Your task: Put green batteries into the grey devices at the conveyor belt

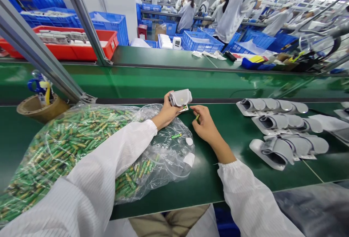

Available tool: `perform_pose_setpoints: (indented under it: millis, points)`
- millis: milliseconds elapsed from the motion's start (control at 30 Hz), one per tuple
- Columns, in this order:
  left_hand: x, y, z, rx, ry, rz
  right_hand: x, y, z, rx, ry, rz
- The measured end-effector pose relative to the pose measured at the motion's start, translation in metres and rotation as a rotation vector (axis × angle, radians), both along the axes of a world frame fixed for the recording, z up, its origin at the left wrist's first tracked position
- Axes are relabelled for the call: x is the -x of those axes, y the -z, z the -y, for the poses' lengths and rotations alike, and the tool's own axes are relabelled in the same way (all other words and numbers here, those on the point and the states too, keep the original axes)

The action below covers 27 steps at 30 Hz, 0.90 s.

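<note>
My left hand [167,111] is closed around a wrist blood pressure monitor [181,98] with a rolled grey cuff, held up over the bench. Something green shows at its lower edge, near the white plastic. Just to the right, my right hand [204,124] pinches a green and gold battery [197,117], slightly apart from the monitor. Under my left forearm lies a big clear plastic bag [163,153] full of such batteries [89,131]. One loose battery [176,136] rests on the bag's film near two small white pieces.
Several cuffed monitors [289,146] lie in rows on the right of the green bench [207,179]. A brown round container [40,109] with tools stands at left by a metal post [81,15]. Behind are a red bin [79,49], blue crates [201,40] and people working.
</note>
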<state>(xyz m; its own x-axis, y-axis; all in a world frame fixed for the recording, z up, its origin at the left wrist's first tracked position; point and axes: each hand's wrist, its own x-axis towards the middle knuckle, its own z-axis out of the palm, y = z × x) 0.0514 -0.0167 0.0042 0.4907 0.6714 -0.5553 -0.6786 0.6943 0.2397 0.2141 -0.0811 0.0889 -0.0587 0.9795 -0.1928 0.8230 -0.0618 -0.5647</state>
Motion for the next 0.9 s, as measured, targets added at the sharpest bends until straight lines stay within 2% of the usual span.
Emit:
perform_pose_setpoints:
  millis: [167,367,433,500,567,667,767,833,900]
  points:
    - [0.003,0.002,-0.001,0.044,0.0,0.036,-0.026,-0.011,0.008,0.157,-0.108,0.237]
    - [0.002,0.0,-0.001,0.024,0.017,0.033,-0.037,-0.025,0.012,0.15,0.047,0.513]
    - [0.002,-0.001,0.0,0.008,0.025,0.031,-0.032,-0.031,0.011,0.164,0.068,0.519]
    - [0.001,-0.002,0.001,-0.021,0.038,0.004,-0.021,-0.035,0.01,0.137,0.117,0.424]
    - [0.001,-0.002,0.003,-0.064,0.051,-0.033,-0.006,-0.034,0.007,0.083,0.247,0.253]
    - [0.0,0.0,0.006,-0.149,0.077,-0.068,0.018,-0.025,0.005,0.058,0.487,-0.099]
    - [0.0,0.002,0.009,-0.247,0.082,-0.06,0.035,-0.012,0.002,0.13,0.691,-0.404]
    - [0.0,0.0,0.01,-0.302,0.091,-0.044,0.041,-0.006,0.0,0.161,0.802,-0.514]
    - [0.0,-0.002,0.011,-0.306,0.118,-0.027,0.046,-0.002,-0.001,0.111,0.859,-0.527]
